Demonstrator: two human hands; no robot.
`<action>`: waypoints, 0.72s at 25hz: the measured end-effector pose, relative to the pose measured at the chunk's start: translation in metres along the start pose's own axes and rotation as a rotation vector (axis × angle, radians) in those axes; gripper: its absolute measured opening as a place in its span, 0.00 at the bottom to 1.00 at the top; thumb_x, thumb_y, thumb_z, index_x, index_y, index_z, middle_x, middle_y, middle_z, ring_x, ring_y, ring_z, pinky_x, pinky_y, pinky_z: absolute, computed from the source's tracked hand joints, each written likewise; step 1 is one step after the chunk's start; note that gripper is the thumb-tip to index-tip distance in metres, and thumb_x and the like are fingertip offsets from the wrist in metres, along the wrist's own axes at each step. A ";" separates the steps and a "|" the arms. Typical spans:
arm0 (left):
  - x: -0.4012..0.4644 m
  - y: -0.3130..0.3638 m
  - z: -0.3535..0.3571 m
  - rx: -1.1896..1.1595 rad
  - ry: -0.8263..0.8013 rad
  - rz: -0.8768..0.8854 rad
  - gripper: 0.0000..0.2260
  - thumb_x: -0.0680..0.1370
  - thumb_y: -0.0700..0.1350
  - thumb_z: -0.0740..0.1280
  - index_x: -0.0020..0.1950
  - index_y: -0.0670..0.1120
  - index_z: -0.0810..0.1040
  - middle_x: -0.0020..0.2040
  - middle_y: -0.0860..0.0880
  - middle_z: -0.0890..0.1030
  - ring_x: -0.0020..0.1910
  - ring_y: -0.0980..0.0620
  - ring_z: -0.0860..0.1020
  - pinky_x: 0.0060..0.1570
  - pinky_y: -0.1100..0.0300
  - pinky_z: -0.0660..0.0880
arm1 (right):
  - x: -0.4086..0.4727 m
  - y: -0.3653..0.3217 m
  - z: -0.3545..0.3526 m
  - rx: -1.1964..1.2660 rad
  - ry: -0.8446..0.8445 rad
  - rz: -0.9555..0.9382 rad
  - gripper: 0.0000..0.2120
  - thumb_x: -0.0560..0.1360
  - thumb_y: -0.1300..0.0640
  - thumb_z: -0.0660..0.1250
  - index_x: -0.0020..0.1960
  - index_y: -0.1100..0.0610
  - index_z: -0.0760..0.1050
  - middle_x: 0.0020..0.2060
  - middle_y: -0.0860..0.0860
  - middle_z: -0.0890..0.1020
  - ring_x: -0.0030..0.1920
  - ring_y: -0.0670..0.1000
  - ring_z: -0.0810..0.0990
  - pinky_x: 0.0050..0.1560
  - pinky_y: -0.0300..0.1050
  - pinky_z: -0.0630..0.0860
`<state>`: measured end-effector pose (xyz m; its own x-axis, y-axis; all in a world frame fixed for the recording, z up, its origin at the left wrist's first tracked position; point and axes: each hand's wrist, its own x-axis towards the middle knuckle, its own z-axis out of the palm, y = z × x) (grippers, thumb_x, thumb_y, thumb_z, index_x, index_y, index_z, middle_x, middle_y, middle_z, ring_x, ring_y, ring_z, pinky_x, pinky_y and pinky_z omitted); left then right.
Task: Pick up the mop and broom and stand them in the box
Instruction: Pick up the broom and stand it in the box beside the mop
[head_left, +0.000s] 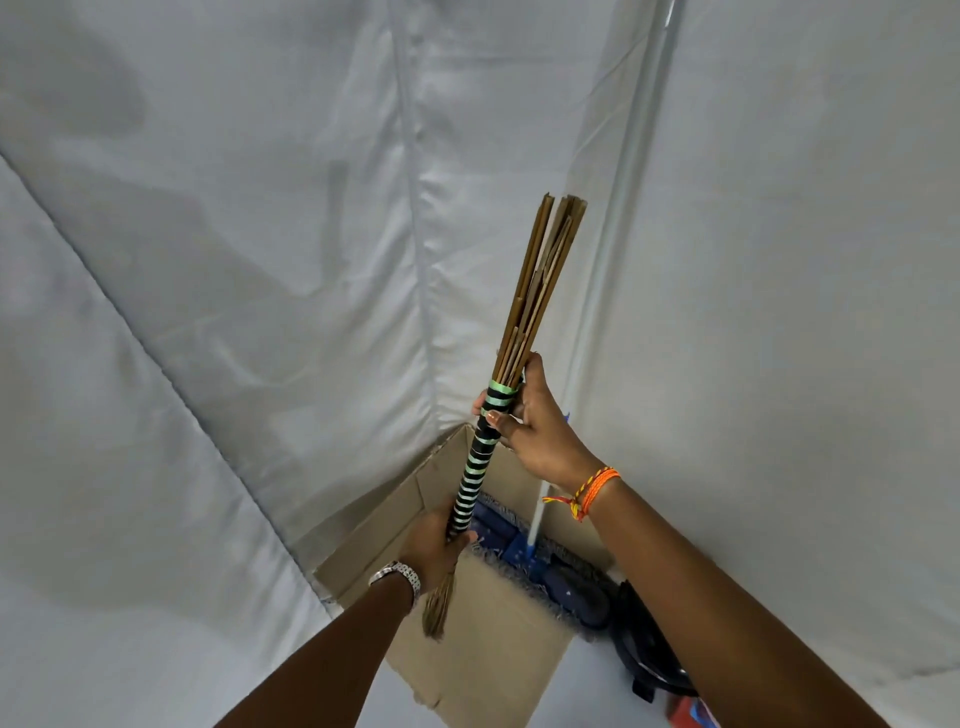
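I hold a stick broom (537, 291) nearly upright over an open cardboard box (467, 654). Its handle is wound with black and pale green bands, and its brown sticks point up. My right hand (530, 426) grips the top of the banded part. My left hand (434, 540) grips the lower end, where a small brown tuft hangs below. The mop stands in the box: its blue fringed head (524, 551) lies at the bottom and its pale pole (613, 249) leans up against the wall.
White fabric sheets (260, 260) cover the walls and corner behind the box. A black object (649, 649) sits on the floor just right of the box. A red and blue item (693, 714) shows at the bottom edge.
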<state>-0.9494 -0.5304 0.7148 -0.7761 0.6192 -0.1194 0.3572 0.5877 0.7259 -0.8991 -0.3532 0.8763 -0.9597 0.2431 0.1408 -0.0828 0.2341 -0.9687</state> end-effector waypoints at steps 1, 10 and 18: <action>0.011 -0.008 -0.008 -0.008 -0.018 0.006 0.11 0.75 0.43 0.70 0.57 0.50 0.76 0.44 0.52 0.82 0.42 0.50 0.78 0.38 0.61 0.69 | 0.012 0.001 0.007 -0.014 0.006 -0.005 0.22 0.77 0.73 0.60 0.64 0.55 0.59 0.50 0.63 0.80 0.55 0.59 0.82 0.58 0.54 0.81; 0.134 -0.069 -0.023 -0.064 -0.086 0.029 0.12 0.77 0.43 0.68 0.59 0.49 0.75 0.43 0.56 0.80 0.40 0.60 0.77 0.38 0.66 0.68 | 0.130 0.070 0.028 -0.095 0.069 0.071 0.23 0.77 0.73 0.59 0.65 0.55 0.59 0.50 0.61 0.79 0.54 0.54 0.81 0.55 0.43 0.79; 0.273 -0.160 0.023 -0.083 -0.132 0.041 0.15 0.75 0.41 0.68 0.55 0.59 0.71 0.45 0.61 0.80 0.45 0.71 0.78 0.41 0.75 0.72 | 0.231 0.211 0.037 -0.098 0.019 0.155 0.28 0.76 0.73 0.60 0.64 0.43 0.63 0.50 0.58 0.80 0.56 0.60 0.80 0.62 0.56 0.77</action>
<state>-1.2061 -0.4430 0.5503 -0.6845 0.7084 -0.1723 0.3394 0.5188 0.7846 -1.1484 -0.2831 0.6973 -0.9537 0.3008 -0.0044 0.0937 0.2831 -0.9545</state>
